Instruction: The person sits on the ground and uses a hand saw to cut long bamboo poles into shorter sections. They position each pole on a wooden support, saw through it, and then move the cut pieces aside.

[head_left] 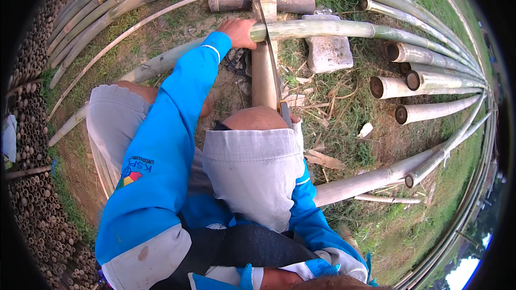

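A long bamboo pole (pixel 301 29) lies crosswise over a thicker bamboo log (pixel 264 70) that runs away from me. My left hand (pixel 238 33) is wrapped over the pole just left of the log. Close to the right of that hand, the thin blade of a handsaw (pixel 272 63) crosses the pole, close against it or touching it; how deep any cut goes I cannot tell. My right hand (pixel 295 119) is at the saw's handle beside my knee, which hides most of its fingers. My left arm reaches across above my bent legs.
Several cut bamboo poles (pixel 424 80) fan out on the right, open ends toward me. More long poles (pixel 123 5) lie at the far left. A pale stone block (pixel 329 48) sits beyond the pole. Stacked bamboo ends (pixel 45 220) line the left edge. Wood scraps (pixel 324 159) litter the grass.
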`<state>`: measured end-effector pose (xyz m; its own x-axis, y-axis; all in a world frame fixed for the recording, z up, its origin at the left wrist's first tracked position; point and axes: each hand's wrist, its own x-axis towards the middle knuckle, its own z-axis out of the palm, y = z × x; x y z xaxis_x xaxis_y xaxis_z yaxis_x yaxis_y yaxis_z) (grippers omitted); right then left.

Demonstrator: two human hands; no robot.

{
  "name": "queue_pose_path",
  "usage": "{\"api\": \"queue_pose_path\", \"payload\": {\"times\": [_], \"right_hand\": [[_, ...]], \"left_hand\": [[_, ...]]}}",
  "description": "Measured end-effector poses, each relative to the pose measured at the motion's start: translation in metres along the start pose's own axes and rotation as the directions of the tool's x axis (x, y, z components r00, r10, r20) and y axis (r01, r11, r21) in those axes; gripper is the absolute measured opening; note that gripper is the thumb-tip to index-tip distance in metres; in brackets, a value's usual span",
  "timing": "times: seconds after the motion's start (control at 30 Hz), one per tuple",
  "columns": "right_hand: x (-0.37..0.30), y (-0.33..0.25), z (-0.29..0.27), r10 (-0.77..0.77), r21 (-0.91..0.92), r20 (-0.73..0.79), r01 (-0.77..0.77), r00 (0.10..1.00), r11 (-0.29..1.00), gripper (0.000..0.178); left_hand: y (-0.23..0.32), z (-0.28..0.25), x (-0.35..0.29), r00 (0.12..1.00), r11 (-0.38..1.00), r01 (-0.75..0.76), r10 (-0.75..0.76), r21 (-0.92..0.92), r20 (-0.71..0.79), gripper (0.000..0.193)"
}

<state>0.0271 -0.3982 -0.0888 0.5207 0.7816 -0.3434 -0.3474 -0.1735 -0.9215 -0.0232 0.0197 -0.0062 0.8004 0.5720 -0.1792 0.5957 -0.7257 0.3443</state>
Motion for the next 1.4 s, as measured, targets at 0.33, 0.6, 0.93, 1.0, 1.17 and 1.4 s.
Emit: {"api": "queue_pose_path", "payload": {"times": [0.33,0.6,0.93,1.0,1.17,1.4], "right_hand": [[0.031,0.016,-0.012,0.147,0.146,0.041,-0.152,0.988,0.978,0.054],[-0.045,-0.035,0.009,0.258,0.711,0.023,-0.197,0.966,0.675,0.057],[0.094,-0.064,0.041,-0.372,-0.364,0.102,0.382,0.923,0.849,0.068],[0.087,-0.055,0.034,-0.308,-0.37,0.076,0.314,0.948,0.874,0.072],[0.015,-0.064,0.016,0.041,-0.094,0.044,-0.036,0.998,0.995,0.066],[-0.087,-0.119,0.007,-0.337,-0.279,-0.15,0.287,0.93,0.916,0.06]], "left_hand": [[0.024,0.007,0.0,1.0,1.0,-0.01,0.01,-0.005,-0.014,0.084],[0.019,0.003,-0.005,1.0,0.998,0.024,-0.023,0.061,-0.003,0.082],[0.015,0.007,0.002,1.0,0.999,-0.005,0.005,0.036,0.002,0.079],[0.022,0.013,-0.002,1.0,1.0,0.009,-0.009,0.027,-0.014,0.079],[0.019,0.007,-0.012,0.998,0.998,0.052,-0.05,0.039,-0.044,0.081],[-0.001,0.002,0.011,0.983,0.996,-0.052,0.064,-0.074,0.17,0.093]]}}
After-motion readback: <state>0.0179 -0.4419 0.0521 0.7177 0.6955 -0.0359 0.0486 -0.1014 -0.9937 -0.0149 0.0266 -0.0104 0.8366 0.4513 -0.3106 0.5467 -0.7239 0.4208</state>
